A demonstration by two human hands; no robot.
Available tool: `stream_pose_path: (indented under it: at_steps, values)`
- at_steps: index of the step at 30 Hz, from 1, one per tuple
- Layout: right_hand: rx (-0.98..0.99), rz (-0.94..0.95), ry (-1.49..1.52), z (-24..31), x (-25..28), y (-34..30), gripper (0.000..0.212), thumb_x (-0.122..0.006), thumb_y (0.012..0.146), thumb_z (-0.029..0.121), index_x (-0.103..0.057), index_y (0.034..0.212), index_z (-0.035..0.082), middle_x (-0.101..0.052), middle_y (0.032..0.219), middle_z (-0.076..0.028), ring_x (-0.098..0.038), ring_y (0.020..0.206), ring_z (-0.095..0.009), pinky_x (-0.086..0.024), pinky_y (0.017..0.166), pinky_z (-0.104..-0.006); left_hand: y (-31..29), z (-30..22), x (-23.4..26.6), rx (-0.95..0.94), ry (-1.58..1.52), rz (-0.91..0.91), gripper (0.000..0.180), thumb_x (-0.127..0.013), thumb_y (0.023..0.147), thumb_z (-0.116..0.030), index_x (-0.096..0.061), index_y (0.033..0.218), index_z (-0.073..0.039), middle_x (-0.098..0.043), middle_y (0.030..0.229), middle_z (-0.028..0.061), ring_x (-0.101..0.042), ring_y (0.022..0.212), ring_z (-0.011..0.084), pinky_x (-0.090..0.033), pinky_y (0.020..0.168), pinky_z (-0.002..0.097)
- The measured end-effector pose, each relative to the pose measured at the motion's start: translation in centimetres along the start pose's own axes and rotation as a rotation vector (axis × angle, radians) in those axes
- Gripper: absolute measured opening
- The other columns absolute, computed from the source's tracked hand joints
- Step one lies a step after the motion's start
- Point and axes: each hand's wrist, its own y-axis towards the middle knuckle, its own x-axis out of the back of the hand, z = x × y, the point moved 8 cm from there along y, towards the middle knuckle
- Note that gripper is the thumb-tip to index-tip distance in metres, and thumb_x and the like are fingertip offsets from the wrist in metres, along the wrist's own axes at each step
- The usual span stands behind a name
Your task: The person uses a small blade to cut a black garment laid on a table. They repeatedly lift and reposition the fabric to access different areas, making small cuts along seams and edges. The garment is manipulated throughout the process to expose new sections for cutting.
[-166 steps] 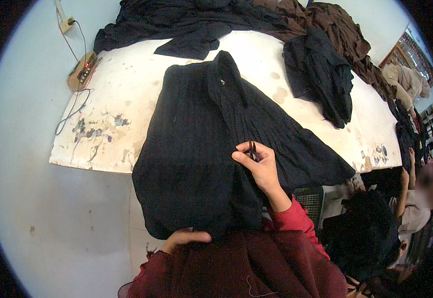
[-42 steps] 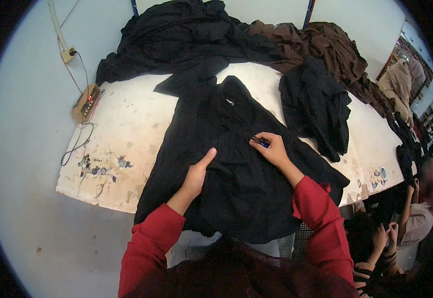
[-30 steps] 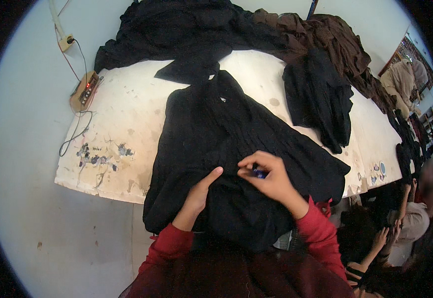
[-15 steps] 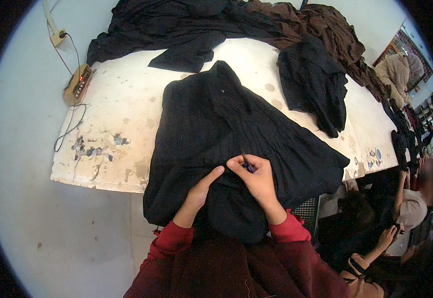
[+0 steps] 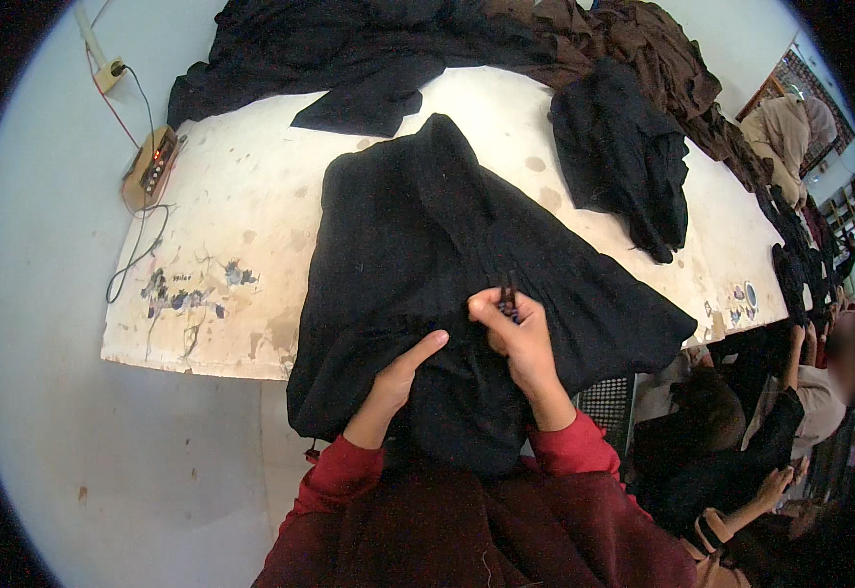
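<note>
A black cloth garment (image 5: 388, 245) lies spread over the near edge of the pale table, with its lower part hanging toward me. My left hand (image 5: 393, 385) grips the cloth, thumb on top and the other fingers hidden in the folds. Closed just right of it, above the cloth, is my right hand (image 5: 523, 343). Small thread snips (image 5: 509, 302) with a bluish handle sit in its fist, dark tips pointing away from me; most of the tool is covered by the fingers.
More black cloth (image 5: 349, 54) and brown cloth (image 5: 653, 49) are heaped along the table's (image 5: 270, 220) far side. Another black piece (image 5: 618, 157) lies at the right. A small box with a red light (image 5: 151, 169) and cables stands at the left edge. People sit at the right.
My right hand has moved right, away from my left thumb, carrying the snips, whose tips now show more. My left hand keeps its hold on the cloth.
</note>
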Motion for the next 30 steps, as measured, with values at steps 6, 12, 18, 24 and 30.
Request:
stream_pose_path:
  at_steps: [6,12,18,24,30]
  values:
    - [0.204,-0.003,-0.367,1.7,-1.2,0.5,0.017,-0.072,0.089,0.017,-0.07,0.086,0.0,-0.068,0.078,-0.002,-0.06,0.073,-0.008,-0.046,0.071,-0.0231,0.0,0.6,0.1,0.078,-0.053,-0.068,0.038,-0.073,0.086,-0.014,-0.063,0.12,0.001,-0.064,0.119,0.0099,-0.062,0.105,0.0202,-0.047,0.097,0.0327]
    - [0.175,-0.13,-0.262,2.5,3.3,0.8,0.015,-0.071,0.089,0.017,-0.07,0.093,0.003,-0.069,0.083,-0.001,-0.059,0.075,-0.008,-0.046,0.074,-0.0234,-0.3,-0.2,0.4,0.039,-0.055,-0.095,0.048,-0.078,0.082,-0.014,-0.061,0.122,0.006,-0.062,0.123,0.0139,-0.061,0.109,0.0238,-0.048,0.098,0.0343]
    - [0.494,0.114,-0.748,4.4,0.6,-1.7,0.034,-0.08,0.078,0.026,-0.072,0.105,0.009,-0.073,0.092,-0.01,-0.071,0.083,-0.022,-0.054,0.071,-0.0302,-0.1,-0.1,0.5,0.029,-0.136,-0.085,0.045,-0.078,0.081,-0.011,-0.062,0.119,0.005,-0.063,0.121,0.0148,-0.063,0.107,0.0241,-0.05,0.095,0.0341]
    - [0.637,0.053,-0.797,5.3,-0.6,-1.7,0.025,-0.079,0.079,0.025,-0.073,0.097,0.009,-0.073,0.082,-0.009,-0.072,0.07,-0.022,-0.053,0.061,-0.0295,0.0,-0.4,0.3,-0.021,-0.142,-0.051,0.038,-0.077,0.082,-0.008,-0.065,0.116,0.003,-0.066,0.116,0.0124,-0.065,0.103,0.0221,-0.051,0.094,0.0337]
    - [0.643,0.002,-0.805,5.4,-0.3,-1.4,0.02,-0.078,0.08,0.024,-0.073,0.093,0.01,-0.073,0.082,-0.009,-0.072,0.07,-0.022,-0.054,0.062,-0.0292,-0.1,-0.4,0.3,-0.014,-0.113,-0.08,0.036,-0.071,0.083,-0.006,-0.064,0.118,0.002,-0.067,0.115,0.0126,-0.066,0.101,0.0231,-0.052,0.093,0.0368]
